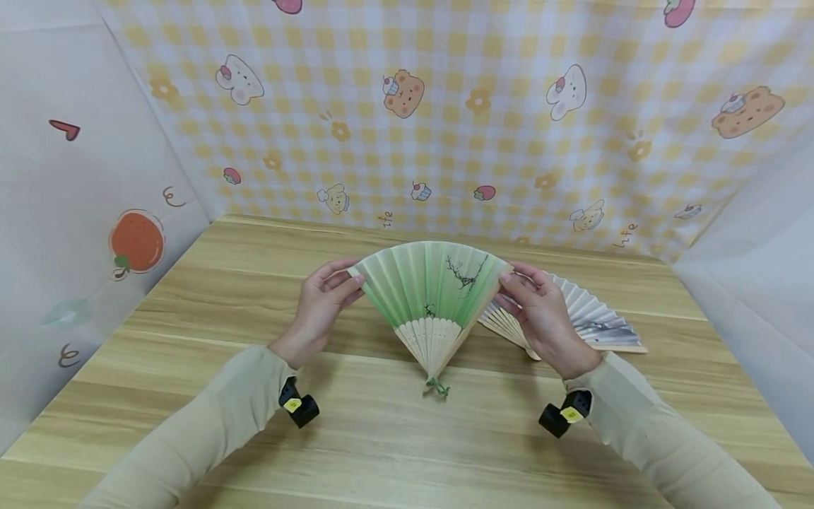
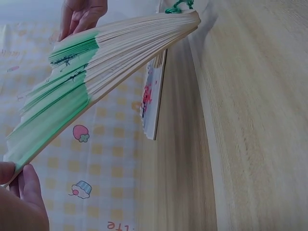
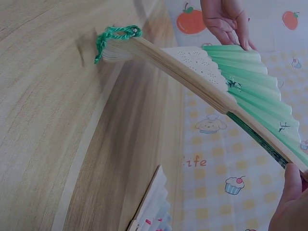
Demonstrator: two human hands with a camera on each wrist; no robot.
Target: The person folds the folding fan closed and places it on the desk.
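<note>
green fan [image 1: 407,283] is spread over the desk [image 1: 381,452], its outer edges pinched by the fingers of left hand [image 1: 320,302] and right hand [image 1: 540,314]; gentle, even tension should keep it from tearing.

Cloth-screened tabletop nook: yellow-checked cartoon curtain [image 1: 439,141] behind, pale sheets [image 1: 57,212] at both sides, wood-grain table [image 1: 407,445] between.

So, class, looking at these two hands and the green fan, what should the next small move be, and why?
Probably ease the right hand outward while the left hand holds the other edge: the green fan looks only partly spread, with ribs bunched on the right hand's side in the right wrist view.
</note>
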